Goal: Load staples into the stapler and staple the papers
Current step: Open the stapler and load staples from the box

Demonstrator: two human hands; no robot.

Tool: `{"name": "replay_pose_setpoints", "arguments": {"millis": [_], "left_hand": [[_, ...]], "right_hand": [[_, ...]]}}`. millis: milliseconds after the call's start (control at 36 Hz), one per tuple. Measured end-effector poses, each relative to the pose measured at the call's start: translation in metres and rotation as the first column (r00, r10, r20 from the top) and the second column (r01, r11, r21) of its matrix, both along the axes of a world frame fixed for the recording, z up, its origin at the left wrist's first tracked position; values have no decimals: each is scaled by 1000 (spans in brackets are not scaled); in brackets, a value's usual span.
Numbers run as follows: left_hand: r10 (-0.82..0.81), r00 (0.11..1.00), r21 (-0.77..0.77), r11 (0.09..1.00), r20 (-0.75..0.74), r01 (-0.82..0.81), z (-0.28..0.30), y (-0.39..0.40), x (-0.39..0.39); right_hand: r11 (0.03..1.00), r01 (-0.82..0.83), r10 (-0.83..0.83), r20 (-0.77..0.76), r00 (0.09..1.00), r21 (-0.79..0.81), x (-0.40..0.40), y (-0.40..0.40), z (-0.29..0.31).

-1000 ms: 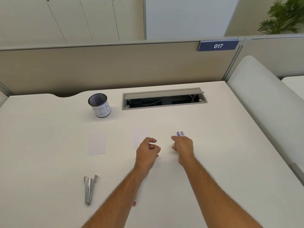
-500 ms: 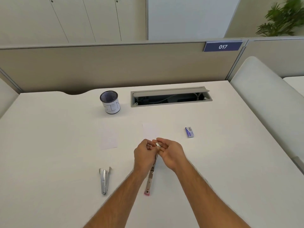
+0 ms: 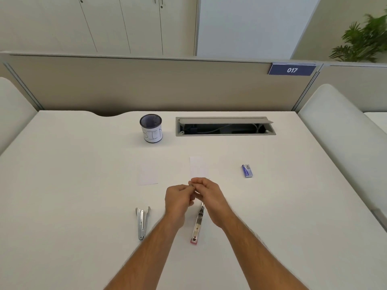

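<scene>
Hands have come together above the opened stapler (image 3: 198,225), left hand (image 3: 178,198) and right hand (image 3: 206,194) pinching something small, probably staples, loading imminent.

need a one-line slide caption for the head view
Both hands, left and right, pinch something small above the open stapler; staple box, two papers and a pen cup lie beyond.

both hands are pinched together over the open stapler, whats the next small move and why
Probably lower the small piece pinched between the left hand and right hand onto the long metal stapler with the pink end, lying opened out on the white desk right below them. It looks like a strip of staples, though too small to confirm. The two white paper slips lie unstapled.
</scene>
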State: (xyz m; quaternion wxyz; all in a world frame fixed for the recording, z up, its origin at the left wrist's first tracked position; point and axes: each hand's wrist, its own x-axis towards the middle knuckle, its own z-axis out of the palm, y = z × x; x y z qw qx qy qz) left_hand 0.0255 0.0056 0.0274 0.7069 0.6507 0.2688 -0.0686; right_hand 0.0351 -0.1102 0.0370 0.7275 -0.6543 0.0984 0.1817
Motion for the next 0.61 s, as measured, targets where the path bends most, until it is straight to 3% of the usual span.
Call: {"name": "replay_pose_setpoints", "arguments": {"millis": [83, 222, 417, 611], "left_hand": [[-36, 999, -60, 998, -18, 35, 0, 8, -1], [-244, 969, 24, 969, -40, 245, 1, 20, 0], [-402, 914, 183, 896, -56, 405, 1, 22, 3], [-363, 926, 193, 906, -107, 377, -5, 13, 0]], "right_hand": [[980, -104, 119, 78, 990, -168, 0, -6, -1], [863, -174, 292, 188, 938, -475, 3, -19, -1], [780, -217, 409, 215, 887, -587, 5, -31, 0], [658, -198, 476, 198, 857, -727, 7, -41, -2]]}}
